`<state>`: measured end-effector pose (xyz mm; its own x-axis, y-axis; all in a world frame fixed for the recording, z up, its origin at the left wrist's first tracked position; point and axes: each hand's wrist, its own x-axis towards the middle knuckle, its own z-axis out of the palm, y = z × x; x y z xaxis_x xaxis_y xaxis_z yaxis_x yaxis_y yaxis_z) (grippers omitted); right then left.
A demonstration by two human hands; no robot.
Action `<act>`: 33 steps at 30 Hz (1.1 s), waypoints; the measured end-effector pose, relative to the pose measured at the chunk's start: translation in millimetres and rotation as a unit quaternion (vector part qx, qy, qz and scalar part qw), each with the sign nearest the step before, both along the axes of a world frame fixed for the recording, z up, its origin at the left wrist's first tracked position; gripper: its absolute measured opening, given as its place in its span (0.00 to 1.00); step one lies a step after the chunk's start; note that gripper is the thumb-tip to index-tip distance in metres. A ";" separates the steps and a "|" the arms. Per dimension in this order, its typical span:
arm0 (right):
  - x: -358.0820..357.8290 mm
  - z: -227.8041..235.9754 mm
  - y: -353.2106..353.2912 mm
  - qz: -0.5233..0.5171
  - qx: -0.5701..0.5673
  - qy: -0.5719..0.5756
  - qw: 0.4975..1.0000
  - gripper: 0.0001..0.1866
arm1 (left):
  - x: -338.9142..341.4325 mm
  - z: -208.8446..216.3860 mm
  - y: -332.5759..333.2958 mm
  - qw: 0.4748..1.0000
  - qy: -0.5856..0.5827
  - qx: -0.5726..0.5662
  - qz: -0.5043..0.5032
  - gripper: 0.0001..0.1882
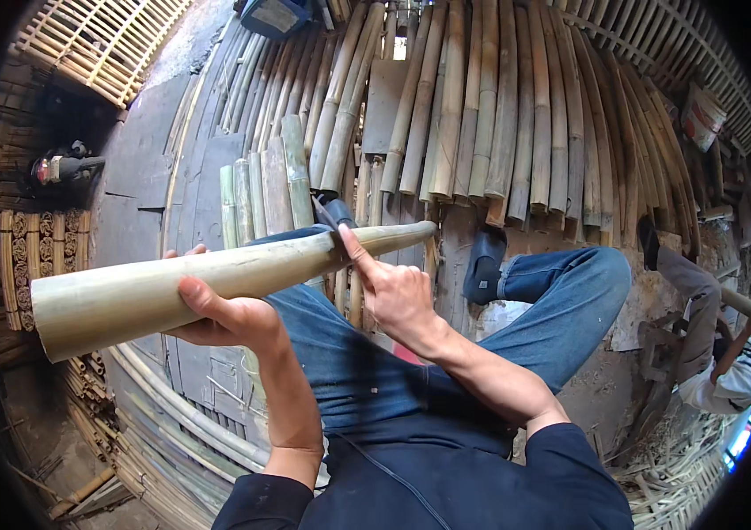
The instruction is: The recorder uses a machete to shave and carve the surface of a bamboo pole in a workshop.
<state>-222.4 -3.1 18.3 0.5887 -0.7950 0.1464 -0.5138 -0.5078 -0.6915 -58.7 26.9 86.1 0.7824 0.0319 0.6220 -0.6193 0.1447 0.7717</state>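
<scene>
A thick pale bamboo pole (137, 296) lies slantwise in front of me, its wide cut end at the left and its narrower end pointing away to the right. My left hand (238, 318) is closed around it from below, the thumb along its near side. Closed on a dark-bladed knife (327, 215), my right hand (398, 296) stretches its index finger along the blade. The knife crosses the bamboo right of its middle, at a darker patch; its handle is hidden by the hand.
Split bamboo lengths (490, 106) lie in a long row ahead. Shorter pieces (256, 190) stand left of my knees. Bundled sticks (44, 261) are stacked at the far left. A white bucket (702, 117) is at the upper right. Another person (733, 375) sits at the right edge.
</scene>
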 end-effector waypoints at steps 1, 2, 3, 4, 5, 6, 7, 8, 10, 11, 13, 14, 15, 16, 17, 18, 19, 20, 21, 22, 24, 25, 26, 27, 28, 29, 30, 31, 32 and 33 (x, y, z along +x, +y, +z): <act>0.6 -0.3 -0.8 0.029 0.028 0.013 0.999 0.39 | 0.0 0.1 1.4 1.000 0.013 -0.002 -0.003 0.44; 1.3 -1.7 -0.9 0.060 0.022 -0.023 0.998 0.39 | 0.6 -0.2 2.0 1.000 0.014 0.011 -0.010 0.44; 1.0 -2.4 -1.1 0.099 0.019 -0.051 0.994 0.40 | 0.2 -0.5 2.5 1.000 0.018 0.014 -0.007 0.44; 1.5 -3.7 -0.7 0.104 -0.034 -0.136 0.985 0.41 | 0.2 -0.5 3.3 1.000 0.014 0.010 0.003 0.43; 1.1 -4.4 -0.3 0.089 -0.022 -0.110 0.990 0.41 | -0.9 -1.0 3.9 1.000 0.006 0.002 0.002 0.42; 1.5 -5.5 0.0 0.079 -0.008 -0.066 0.995 0.42 | -1.1 -0.6 4.3 1.000 0.013 -0.001 0.007 0.42; 2.0 -6.5 -0.4 0.076 0.009 -0.010 0.997 0.43 | -1.5 -0.7 4.3 1.000 0.010 0.001 0.014 0.42; 1.6 -7.3 0.4 0.058 0.002 0.012 0.998 0.43 | -2.3 -0.7 5.1 1.000 0.016 -0.001 0.017 0.42; 1.4 -9.1 0.3 0.068 0.001 0.004 0.998 0.43 | -2.7 -0.8 6.2 1.000 0.021 0.001 0.004 0.42; 1.8 -9.6 0.2 0.057 -0.002 0.022 0.998 0.43 | -2.3 -0.5 7.2 1.000 0.023 0.009 -0.010 0.42; -0.3 -10.6 1.7 0.097 -0.048 -0.087 0.990 0.42 | -1.7 -2.0 8.6 1.000 0.022 0.000 -0.005 0.40; -1.3 -11.7 0.8 0.080 -0.036 -0.070 0.994 0.42 | -0.2 -1.9 9.1 0.997 0.041 -0.021 -0.063 0.38; -2.7 -10.9 2.0 0.090 -0.044 -0.118 0.988 0.41 | 1.1 -1.3 10.2 0.990 0.064 -0.049 -0.112 0.37; -2.9 -11.5 -0.3 0.068 -0.017 -0.034 0.997 0.42 | 1.8 -1.6 8.9 0.988 0.061 -0.077 -0.119 0.32; -3.9 -10.9 -1.0 0.059 -0.005 0.009 0.998 0.42 | 2.8 -0.9 8.4 0.988 0.057 -0.081 -0.122 0.32; -4.0 -11.0 -3.0 0.027 -0.005 0.029 0.999 0.42 | 2.6 -0.7 7.5 0.991 0.035 -0.063 -0.114 0.31; -5.4 -10.1 -4.1 0.056 0.016 0.037 0.998 0.42 | 2.6 0.4 6.9 0.993 0.014 -0.040 -0.106 0.30; -5.7 -9.8 -5.4 0.062 0.020 0.015 0.998 0.42 | 1.8 0.7 5.5 0.994 0.002 -0.040 -0.106 0.41; -7.5 -8.9 -6.2 0.066 0.030 0.022 0.997 0.42 | 1.1 2.2 5.7 0.993 0.006 -0.024 -0.119 0.43; -8.5 -8.9 -6.0 0.099 0.029 -0.034 0.994 0.42 | -1.0 1.7 5.1 0.990 0.010 -0.039 -0.138 0.44; -11.5 -8.4 -5.5 0.091 0.041 -0.028 0.995 0.42 | -4.0 2.2 5.9 0.988 0.024 -0.040 -0.146 0.44; -12.6 -8.1 -6.1 0.099 0.068 0.005 0.993 0.42 | -4.6 2.6 5.9 0.989 0.032 -0.037 -0.140 0.45; -13.0 -8.3 -6.3 0.068 0.055 0.013 0.996 0.42 | -4.4 2.9 5.9 0.989 0.034 -0.038 -0.140 0.45; -13.5 -9.0 -6.7 0.031 0.040 0.029 0.998 0.42 | -3.5 2.9 5.8 0.989 0.032 -0.044 -0.137 0.45; -13.7 -9.3 -6.8 0.016 0.034 0.023 0.999 0.43 | -3.1 2.8 6.6 0.988 0.033 -0.044 -0.142 0.45; -14.0 -10.3 -6.9 0.042 0.064 0.028 0.997 0.43 | -1.5 3.1 7.2 0.988 0.037 -0.045 -0.145 0.45; -13.9 -10.9 -7.2 0.049 0.045 -0.006 0.998 0.43 | -1.0 2.1 7.4 0.985 0.026 -0.052 -0.165 0.45; -14.8 -11.7 -5.9 0.075 0.042 -0.017 0.996 0.43 | 0.2 0.8 6.9 0.984 0.026 -0.049 -0.172 0.45; -15.2 -12.8 -5.4 0.087 0.009 -0.129 0.988 0.43 | -0.3 0.0 9.5 0.979 0.021 -0.052 -0.195 0.45; -16.2 -13.3 -4.4 0.071 0.026 -0.104 0.992 0.43 | -1.2 -0.9 11.6 0.974 0.017 -0.055 -0.218 0.45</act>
